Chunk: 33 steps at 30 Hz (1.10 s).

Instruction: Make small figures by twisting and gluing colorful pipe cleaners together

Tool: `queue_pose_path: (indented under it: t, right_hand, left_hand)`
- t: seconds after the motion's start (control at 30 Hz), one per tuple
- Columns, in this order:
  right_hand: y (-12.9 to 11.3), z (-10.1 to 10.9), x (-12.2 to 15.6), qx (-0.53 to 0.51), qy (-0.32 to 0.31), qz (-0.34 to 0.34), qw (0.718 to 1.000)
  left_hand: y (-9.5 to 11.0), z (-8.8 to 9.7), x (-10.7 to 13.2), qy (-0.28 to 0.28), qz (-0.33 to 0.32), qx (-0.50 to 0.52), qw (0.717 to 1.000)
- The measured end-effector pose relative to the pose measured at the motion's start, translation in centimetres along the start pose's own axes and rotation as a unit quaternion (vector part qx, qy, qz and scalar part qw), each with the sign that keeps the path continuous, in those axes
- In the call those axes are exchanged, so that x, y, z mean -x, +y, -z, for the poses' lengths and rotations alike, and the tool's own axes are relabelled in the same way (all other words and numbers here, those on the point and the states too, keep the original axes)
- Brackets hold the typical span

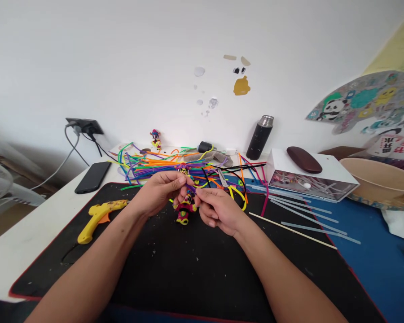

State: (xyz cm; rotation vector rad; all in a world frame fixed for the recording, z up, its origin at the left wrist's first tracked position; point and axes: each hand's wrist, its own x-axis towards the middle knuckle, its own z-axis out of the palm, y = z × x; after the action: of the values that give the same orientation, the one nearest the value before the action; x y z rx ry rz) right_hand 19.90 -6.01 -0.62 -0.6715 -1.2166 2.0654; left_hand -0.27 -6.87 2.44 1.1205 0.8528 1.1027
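Between my two hands is a short purple pipe cleaner (190, 188), pinched at both ends. My left hand (164, 190) closes thumb and forefinger on its left end. On the other end, my right hand (218, 208) grips it with the fingers curled in. Just behind and below the hands, a pipe-cleaner figure (182, 215) in magenta, yellow and black lies on the black mat (175, 269), partly hidden by my fingers. A heap of coloured pipe cleaners (148, 163) spreads beyond the hands.
A yellow glue gun (96, 217) and a black phone (93, 177) lie left. Scissors (222, 177), clear glue sticks (309, 215) and a wooden stick (292, 230) lie right. Behind stand a small figure (155, 140), a black flask (260, 138) and a white box (309, 181).
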Motion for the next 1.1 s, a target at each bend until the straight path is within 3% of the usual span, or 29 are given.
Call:
queue_pose_path:
  t: [0.33, 0.5, 0.67, 0.77, 0.97, 1.1]
  right_hand:
    - [0.9, -0.2, -0.5, 0.134, 0.069, 0.057, 0.987]
    - [1.0, 0.1, -0.7, 0.106, 0.094, 0.064, 0.988]
    - [0.8, 0.0, -0.6, 0.14, 0.073, 0.037, 0.987]
    - [0.9, -0.1, -0.5, 0.182, 0.068, 0.028, 0.981]
    - [1.5, -0.1, -0.4, 0.347, 0.112, 0.101, 0.926]
    - [1.5, -0.3, -0.2, 0.395, 0.12, 0.115, 0.904]
  left_hand:
    - [-0.3, -0.2, -0.3, 0.068, -0.019, -0.04, 0.997]
    - [-0.6, -0.1, -0.5, 0.054, -0.028, -0.039, 0.997]
    - [-1.1, -0.1, -0.6, 0.023, -0.006, -0.028, 0.999]
    - [-1.3, -0.3, -0.8, 0.047, -0.022, -0.071, 0.996]
    - [-1.6, -0.4, -1.0, 0.111, -0.058, -0.139, 0.982]
    - [-1.7, -0.3, -0.9, 0.124, -0.056, -0.135, 0.982]
